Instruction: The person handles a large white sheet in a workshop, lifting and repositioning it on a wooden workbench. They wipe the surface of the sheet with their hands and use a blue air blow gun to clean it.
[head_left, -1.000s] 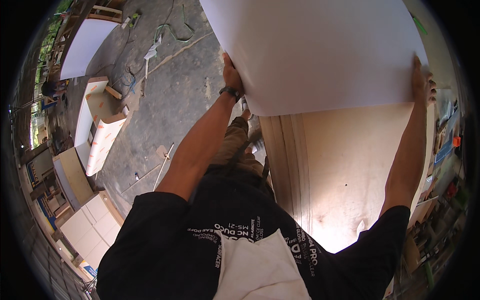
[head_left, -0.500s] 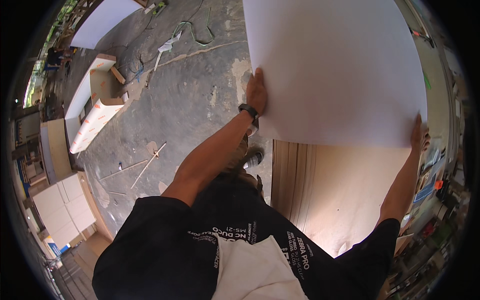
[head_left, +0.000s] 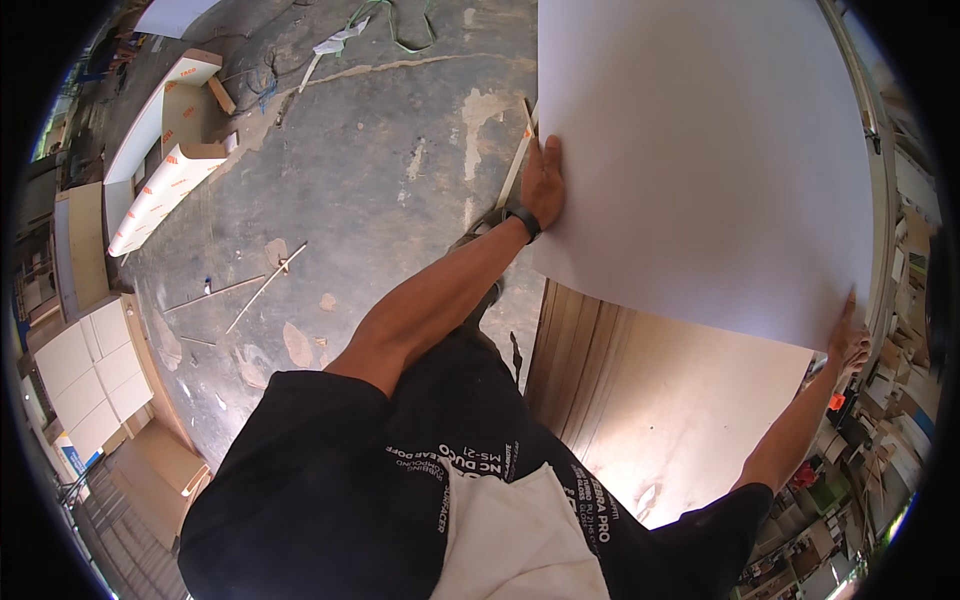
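**White sheet slides nearer the body over the boards**

The white sheet [head_left: 700, 170] now reaches lower in my view than half a second ago, its near edge tilted down toward the right, and the right hand [head_left: 848, 338] has come down with it. I see that hand closed on the sheet's right edge near the corner, index finger stretched along the top and the others curled round the side. The left hand [head_left: 543, 190], a dark band [head_left: 524, 222] at its wrist, grips the left edge. The sheet lies above the stack of boards [head_left: 690, 385], whose near part shows bare; whether they touch, I cannot tell. To the left, on the grey floor [head_left: 390, 200], I have a thin stick [head_left: 268, 286] and a white, orange-marked panel [head_left: 165, 195].
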